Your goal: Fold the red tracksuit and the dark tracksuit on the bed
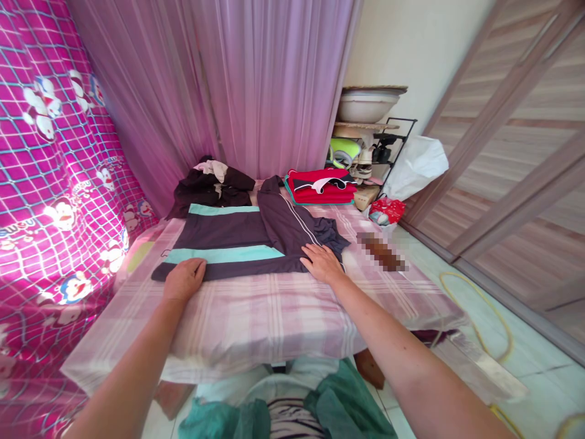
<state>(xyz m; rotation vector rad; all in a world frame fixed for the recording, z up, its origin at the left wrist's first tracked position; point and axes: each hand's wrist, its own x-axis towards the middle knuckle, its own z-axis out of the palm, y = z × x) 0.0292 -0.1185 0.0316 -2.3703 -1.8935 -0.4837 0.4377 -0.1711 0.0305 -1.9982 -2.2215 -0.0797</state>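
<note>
Head view: dark garment with pale teal bands, laid out on the cloth-covered surface. Left hand at its near left corner, fingers bent and close together; can't tell if pinching fabric. Right hand palm down by the white piping, fingers loosely spread, nothing gripped

Step in hand, judged as flattening: pin the left corner lightly, sweep the right palm outward, ease out the bunched right end, keep the teal bands straight, don't drag the cloth underneath

Surface: dark clothes heap behind left, red folded stack behind right, pixelated brown item near the right edge, unidentifiable

Room: purple curtain behind, pink patterned curtain left, rack with white basin beyond the right corner, wood-panelled doors right, yellow hose on tiled floor
</note>
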